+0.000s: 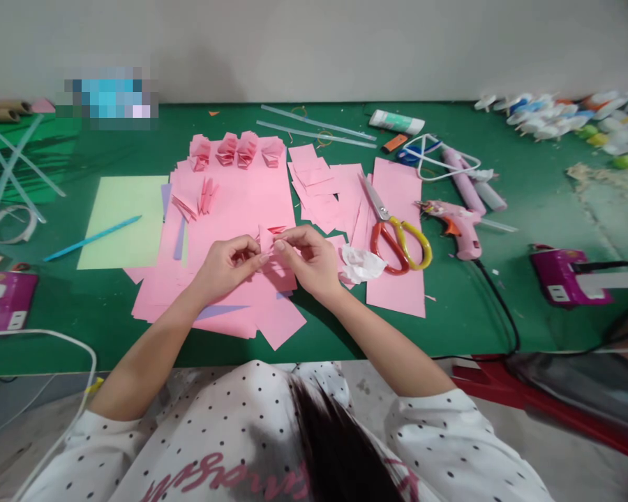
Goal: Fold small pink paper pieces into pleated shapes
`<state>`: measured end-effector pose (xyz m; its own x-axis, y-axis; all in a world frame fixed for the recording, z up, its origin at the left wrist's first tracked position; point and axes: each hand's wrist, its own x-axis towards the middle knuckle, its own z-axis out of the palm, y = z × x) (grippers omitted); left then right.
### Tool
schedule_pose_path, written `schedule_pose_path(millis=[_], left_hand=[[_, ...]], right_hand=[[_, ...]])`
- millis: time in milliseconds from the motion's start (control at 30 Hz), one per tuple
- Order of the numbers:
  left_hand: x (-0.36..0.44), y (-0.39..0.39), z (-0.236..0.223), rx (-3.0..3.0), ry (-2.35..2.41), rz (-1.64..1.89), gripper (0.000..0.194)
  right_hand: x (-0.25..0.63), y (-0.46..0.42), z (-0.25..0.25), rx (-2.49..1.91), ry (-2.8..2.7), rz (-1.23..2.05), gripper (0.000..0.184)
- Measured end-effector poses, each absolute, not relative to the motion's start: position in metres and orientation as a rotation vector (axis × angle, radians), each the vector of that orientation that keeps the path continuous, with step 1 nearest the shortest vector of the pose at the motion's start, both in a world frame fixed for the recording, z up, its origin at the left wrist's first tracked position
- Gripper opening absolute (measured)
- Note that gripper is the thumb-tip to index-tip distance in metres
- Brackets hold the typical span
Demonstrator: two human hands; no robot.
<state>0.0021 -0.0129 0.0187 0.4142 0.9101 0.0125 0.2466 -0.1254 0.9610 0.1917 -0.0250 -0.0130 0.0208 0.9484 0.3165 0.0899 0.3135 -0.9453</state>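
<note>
Between my two hands is a small piece of folded pink paper [266, 239], held above a stack of pink sheets [235, 199]. My left hand [231, 263] pinches its left side with thumb and fingers. On the other side, my right hand [308, 259] grips it by thumb and forefinger. Several folded pink paper pieces [247, 150] stand in a row along the stack's far edge. Narrower folded pink strips [208, 196] lie just beyond my left hand. Cut pink rectangles [314, 183] are spread right of the stack. A crumpled white tissue [363, 264] rests beside my right hand.
Scissors [392, 223] with red and yellow handles lie on pink paper at right. Past them are a pink glue gun [458, 226] with a black cord and a purple power box [570, 277]. Leftward, a blue pencil [93, 238] crosses a pale green sheet [120, 209].
</note>
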Motion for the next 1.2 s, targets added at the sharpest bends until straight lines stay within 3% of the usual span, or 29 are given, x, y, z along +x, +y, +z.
schedule_pose_path(millis=[300,500,1200], left_hand=[[0.000,-0.009,0.009,1.680,1.039,0.947,0.024],[0.000,-0.007,0.004,1.820,0.972,1.053,0.013],[0.002,-0.009,0.007,1.855,0.995,1.049,0.012]], right_hand=[[0.194,-0.025,-0.010,-0.955,-1.423,0.905,0.034],[0.197,-0.025,-0.006,-0.895,-1.593,0.725,0.010],[0.191,-0.026,-0.006,-0.918,-1.592,0.688,0.022]])
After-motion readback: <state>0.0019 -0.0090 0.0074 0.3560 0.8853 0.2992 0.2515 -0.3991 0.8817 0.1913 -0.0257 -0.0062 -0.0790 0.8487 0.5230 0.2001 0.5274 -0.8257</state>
